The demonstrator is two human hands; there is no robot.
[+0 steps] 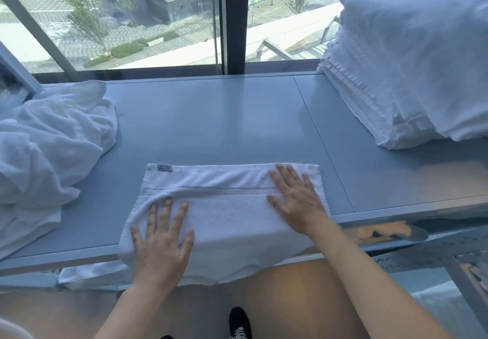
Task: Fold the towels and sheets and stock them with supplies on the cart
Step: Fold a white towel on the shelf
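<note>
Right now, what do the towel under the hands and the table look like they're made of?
Towel: white terry cloth, probably cotton; nubby looped pile, a woven band, and a sewn label at its far left corner. Table: smooth, hard grey-blue panels with a soft sheen reflecting the window, maybe laminate or painted metal; I cannot tell which.

I've got a grey-blue table (pixel 211 127) filling centre view, a big window (pixel 132 21) at twelve o'clock showing trees and a building, and a black shoe (pixel 239 323) at six o'clock.
</note>
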